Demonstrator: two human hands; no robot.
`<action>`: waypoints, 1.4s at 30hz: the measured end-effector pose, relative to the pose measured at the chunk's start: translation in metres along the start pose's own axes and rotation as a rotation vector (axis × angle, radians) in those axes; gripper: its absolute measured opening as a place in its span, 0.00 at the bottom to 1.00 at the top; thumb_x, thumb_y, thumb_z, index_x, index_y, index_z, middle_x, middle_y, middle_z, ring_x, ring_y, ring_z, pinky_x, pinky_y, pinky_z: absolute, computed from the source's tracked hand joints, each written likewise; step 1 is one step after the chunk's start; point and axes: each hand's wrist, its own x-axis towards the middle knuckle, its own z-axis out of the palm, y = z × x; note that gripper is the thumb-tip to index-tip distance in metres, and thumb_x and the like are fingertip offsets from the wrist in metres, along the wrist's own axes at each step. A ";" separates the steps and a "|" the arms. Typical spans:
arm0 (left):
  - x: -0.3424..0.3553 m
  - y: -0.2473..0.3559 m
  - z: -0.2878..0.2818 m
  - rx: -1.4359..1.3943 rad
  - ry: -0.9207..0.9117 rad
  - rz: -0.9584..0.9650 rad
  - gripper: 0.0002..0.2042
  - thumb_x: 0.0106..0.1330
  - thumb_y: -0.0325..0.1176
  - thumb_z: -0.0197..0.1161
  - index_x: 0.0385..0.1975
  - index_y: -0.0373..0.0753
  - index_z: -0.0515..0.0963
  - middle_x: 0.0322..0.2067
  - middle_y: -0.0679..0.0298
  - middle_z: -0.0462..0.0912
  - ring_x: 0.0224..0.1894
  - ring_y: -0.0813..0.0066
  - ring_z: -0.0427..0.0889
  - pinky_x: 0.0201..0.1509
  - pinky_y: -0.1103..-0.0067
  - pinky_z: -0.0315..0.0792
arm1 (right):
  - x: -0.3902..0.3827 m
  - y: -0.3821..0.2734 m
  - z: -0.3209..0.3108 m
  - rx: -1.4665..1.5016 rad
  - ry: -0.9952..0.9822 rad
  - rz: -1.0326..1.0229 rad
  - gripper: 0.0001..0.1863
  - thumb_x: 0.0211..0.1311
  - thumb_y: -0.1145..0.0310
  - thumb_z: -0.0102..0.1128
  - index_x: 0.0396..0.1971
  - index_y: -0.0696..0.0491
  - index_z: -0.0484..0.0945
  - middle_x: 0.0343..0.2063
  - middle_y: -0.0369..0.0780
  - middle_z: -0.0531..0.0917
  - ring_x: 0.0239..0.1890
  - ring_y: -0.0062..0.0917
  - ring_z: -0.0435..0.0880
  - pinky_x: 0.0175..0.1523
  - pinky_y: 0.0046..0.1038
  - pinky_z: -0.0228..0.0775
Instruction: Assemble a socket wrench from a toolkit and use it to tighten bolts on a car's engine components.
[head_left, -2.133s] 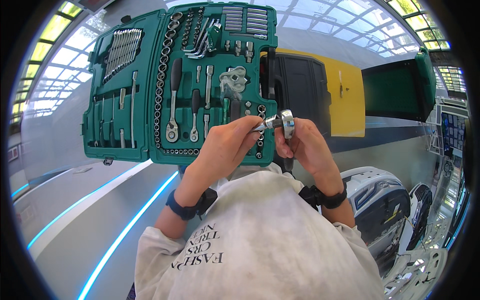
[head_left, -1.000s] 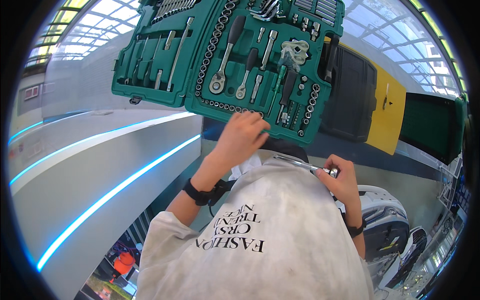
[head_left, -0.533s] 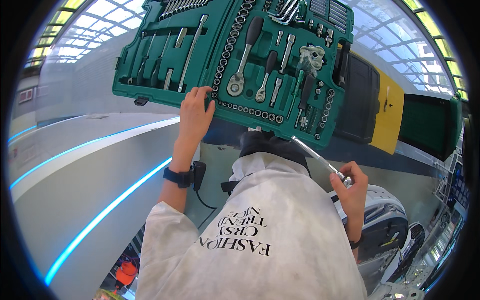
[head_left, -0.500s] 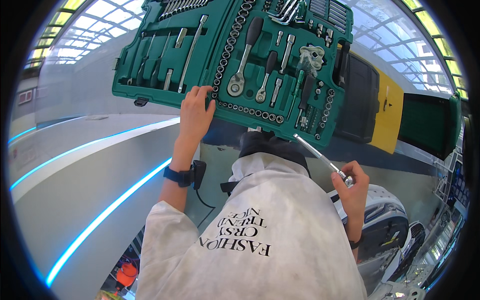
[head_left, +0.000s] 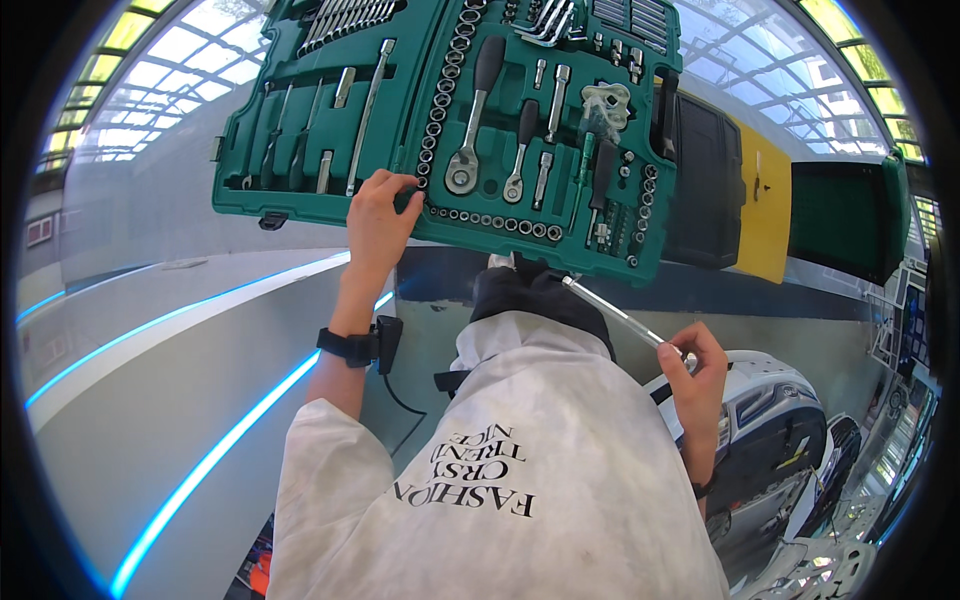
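Observation:
My left hand point(head_left: 380, 220) reaches onto the green socket case point(head_left: 405, 130), thumb and forefinger curled at the corner of the socket rows point(head_left: 433, 143); whatever they pinch is too small to make out. My right hand point(head_left: 700, 365) grips a long chrome bar tool point(head_left: 620, 315) by its near end, where a short metal piece shows under the fingers. The bar slants up toward the case's lower edge. Ratchets point(head_left: 462, 165), wrenches point(head_left: 345, 25) and hex keys point(head_left: 548, 22) lie in the case's slots.
A dark moulded case point(head_left: 705, 185), a yellow panel point(head_left: 765, 150) and a dark green open case point(head_left: 840, 220) lie to the right. A white-rimmed car part point(head_left: 770, 430) is below right. A pale ledge with blue light strips point(head_left: 180, 420) runs along the left.
Since the earliest frame my hands have separated: the left moved to the socket case, the right down with the bar. In the last half second the view shifted slightly; my grips look similar.

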 end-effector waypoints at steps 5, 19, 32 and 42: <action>0.004 0.002 0.002 0.073 -0.008 0.008 0.11 0.52 0.29 0.65 0.36 0.37 0.78 0.28 0.62 0.76 0.27 0.68 0.73 0.33 0.76 0.68 | -0.004 0.003 0.001 0.018 0.016 0.022 0.11 0.53 0.69 0.63 0.25 0.58 0.70 0.21 0.33 0.72 0.27 0.14 0.68 0.33 0.18 0.59; 0.005 0.003 0.001 0.112 -0.075 -0.032 0.07 0.52 0.32 0.65 0.30 0.39 0.79 0.29 0.62 0.76 0.35 0.65 0.78 0.39 0.71 0.72 | -0.017 0.010 0.003 0.000 0.036 0.004 0.10 0.53 0.70 0.63 0.24 0.59 0.71 0.20 0.34 0.74 0.25 0.14 0.71 0.33 0.18 0.62; 0.063 -0.120 -0.014 0.351 0.075 0.243 0.07 0.54 0.27 0.63 0.30 0.31 0.77 0.23 0.58 0.79 0.25 0.68 0.77 0.31 0.75 0.70 | -0.012 0.011 0.000 0.009 0.141 -0.018 0.14 0.51 0.62 0.64 0.27 0.57 0.73 0.19 0.42 0.78 0.23 0.36 0.78 0.30 0.32 0.67; 0.051 0.144 0.008 -0.422 -0.188 0.144 0.10 0.61 0.35 0.60 0.35 0.33 0.77 0.23 0.59 0.77 0.22 0.70 0.72 0.24 0.75 0.68 | -0.082 0.103 -0.072 0.167 0.278 -0.042 0.14 0.52 0.61 0.62 0.27 0.57 0.74 0.21 0.42 0.80 0.24 0.35 0.78 0.29 0.34 0.65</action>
